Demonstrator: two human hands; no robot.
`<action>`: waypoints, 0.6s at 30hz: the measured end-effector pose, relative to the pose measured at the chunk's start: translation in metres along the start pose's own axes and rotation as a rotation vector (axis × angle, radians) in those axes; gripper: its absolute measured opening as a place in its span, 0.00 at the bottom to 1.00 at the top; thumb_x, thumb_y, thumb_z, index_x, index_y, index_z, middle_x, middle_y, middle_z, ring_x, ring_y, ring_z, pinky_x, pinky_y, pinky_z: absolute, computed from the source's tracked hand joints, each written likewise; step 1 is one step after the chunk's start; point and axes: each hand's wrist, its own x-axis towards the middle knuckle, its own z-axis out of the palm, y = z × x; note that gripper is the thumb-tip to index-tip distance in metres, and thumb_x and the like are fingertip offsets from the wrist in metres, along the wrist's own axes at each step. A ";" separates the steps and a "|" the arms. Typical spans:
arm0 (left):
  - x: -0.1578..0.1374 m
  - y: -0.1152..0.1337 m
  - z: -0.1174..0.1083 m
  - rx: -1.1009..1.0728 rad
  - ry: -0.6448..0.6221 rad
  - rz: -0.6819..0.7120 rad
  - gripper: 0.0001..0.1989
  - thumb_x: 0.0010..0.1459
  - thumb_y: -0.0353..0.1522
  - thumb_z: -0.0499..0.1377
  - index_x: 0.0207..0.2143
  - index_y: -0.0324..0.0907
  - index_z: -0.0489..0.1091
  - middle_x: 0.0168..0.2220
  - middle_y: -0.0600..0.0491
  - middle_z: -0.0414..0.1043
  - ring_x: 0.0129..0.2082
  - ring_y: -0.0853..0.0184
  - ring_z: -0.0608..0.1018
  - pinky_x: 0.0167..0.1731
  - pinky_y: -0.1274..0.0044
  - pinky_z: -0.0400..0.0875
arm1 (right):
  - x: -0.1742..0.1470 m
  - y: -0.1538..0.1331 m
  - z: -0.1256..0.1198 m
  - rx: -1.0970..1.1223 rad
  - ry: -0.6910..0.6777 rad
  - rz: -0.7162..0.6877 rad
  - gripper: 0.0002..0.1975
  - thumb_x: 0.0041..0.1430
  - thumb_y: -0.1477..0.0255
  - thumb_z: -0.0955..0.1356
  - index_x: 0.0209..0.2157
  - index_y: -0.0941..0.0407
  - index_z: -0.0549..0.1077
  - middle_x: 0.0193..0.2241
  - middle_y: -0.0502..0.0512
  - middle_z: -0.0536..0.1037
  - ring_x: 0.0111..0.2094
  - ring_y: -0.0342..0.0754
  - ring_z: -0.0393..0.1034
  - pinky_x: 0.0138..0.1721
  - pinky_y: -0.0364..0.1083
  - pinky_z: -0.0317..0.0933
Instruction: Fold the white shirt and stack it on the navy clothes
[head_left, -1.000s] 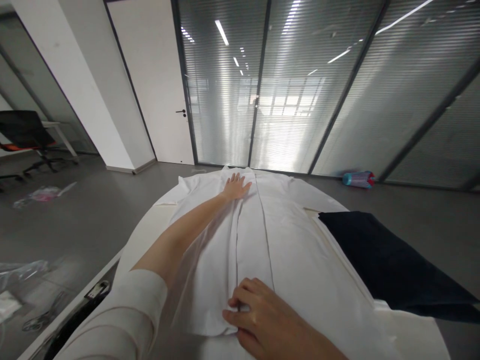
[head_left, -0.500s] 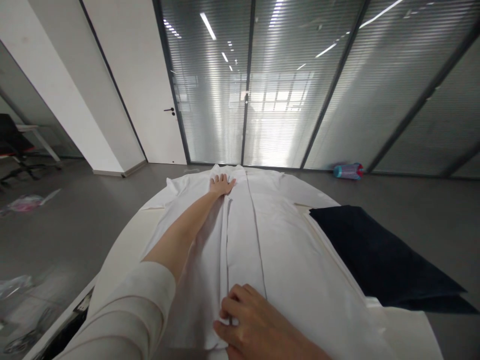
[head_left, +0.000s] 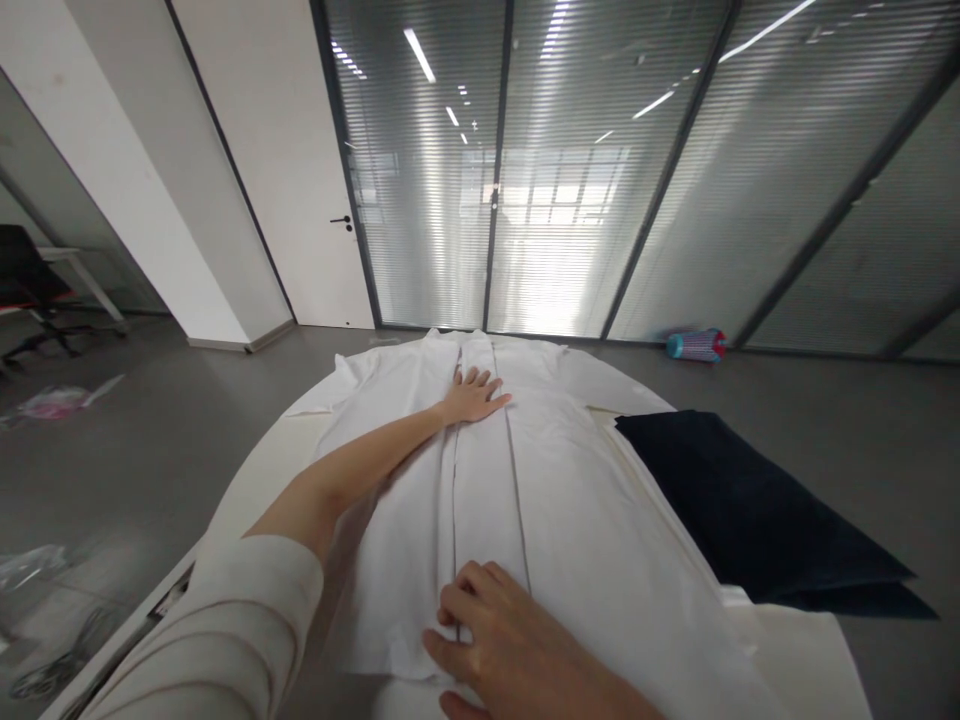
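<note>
A white shirt (head_left: 570, 500) lies spread flat along the tabletop (head_left: 255, 480). The left hand (head_left: 472, 397) reaches far out, arm straight, palm down, fingers spread flat on the shirt's front. The right hand (head_left: 499, 645) sits near the hem, fingers (head_left: 457, 605) curled, pinching the cloth.

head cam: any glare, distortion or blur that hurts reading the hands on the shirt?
Head view: strong backlight through the blinds washes out the middle panes, with ceiling-light streaks reflected in the glass; wide-angle warp bends the door frames and stretches the left sleeve; the white shirt is low in contrast, its folds faint; the left hand and right hand are sharp; plastic bags at the left edge smear.
</note>
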 end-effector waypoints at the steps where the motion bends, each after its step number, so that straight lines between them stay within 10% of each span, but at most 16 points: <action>1: 0.002 0.000 -0.001 -0.008 -0.025 -0.010 0.34 0.66 0.55 0.41 0.66 0.50 0.58 0.70 0.48 0.52 0.70 0.47 0.50 0.65 0.50 0.43 | 0.000 -0.001 -0.001 -0.006 0.001 -0.006 0.17 0.65 0.59 0.66 0.47 0.56 0.74 0.42 0.56 0.74 0.46 0.54 0.63 0.49 0.52 0.60; 18: 0.036 -0.044 -0.014 -0.172 0.165 -0.172 0.28 0.73 0.42 0.38 0.68 0.39 0.55 0.70 0.42 0.51 0.70 0.50 0.50 0.66 0.54 0.45 | -0.003 0.000 0.008 0.014 0.095 -0.016 0.17 0.64 0.56 0.67 0.42 0.54 0.75 0.38 0.54 0.73 0.43 0.52 0.64 0.48 0.51 0.58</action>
